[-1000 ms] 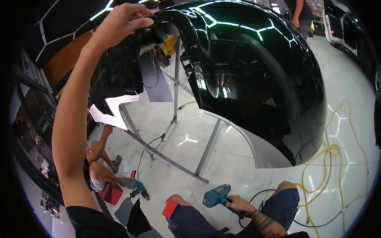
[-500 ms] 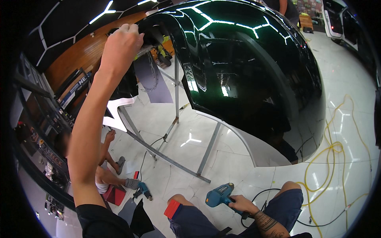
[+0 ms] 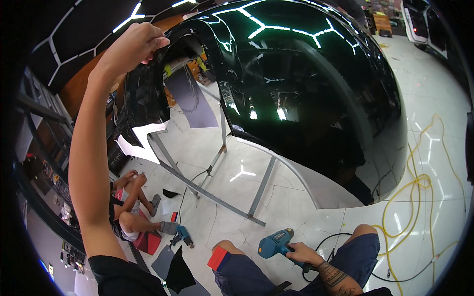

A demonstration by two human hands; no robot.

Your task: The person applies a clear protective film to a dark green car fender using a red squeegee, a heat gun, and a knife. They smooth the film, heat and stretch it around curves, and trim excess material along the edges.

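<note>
A large glossy black bumper-like car panel (image 3: 316, 103) fills the upper middle, with a pale grey lower edge (image 3: 321, 190). My left hand (image 3: 136, 47) is raised at the panel's upper left, beside its curved black end section (image 3: 143, 101). Its fingers are closed in a pinch; what lies between them cannot be made out. Low in the view, my right hand (image 3: 302, 253) grips a teal heat gun (image 3: 274, 243) by the handle, its nozzle tilted up, apart from the panel. On my left thigh rests a red, flat rectangular block (image 3: 217, 258).
A grey metal stand (image 3: 217, 201) is under the panel. At lower left sits another person (image 3: 131, 202), near a second heat gun (image 3: 183, 237), a red box (image 3: 148, 242) and black sheet scraps (image 3: 179, 272). Yellow cable (image 3: 417, 182) loops across the right floor; a white vehicle (image 3: 410, 27) stands beyond.
My left hand has shifted left and its wrist has bent over, uncovering more of the panel's end section. The seated person shows more fully. My right hand and heat gun stay nearly in place.
</note>
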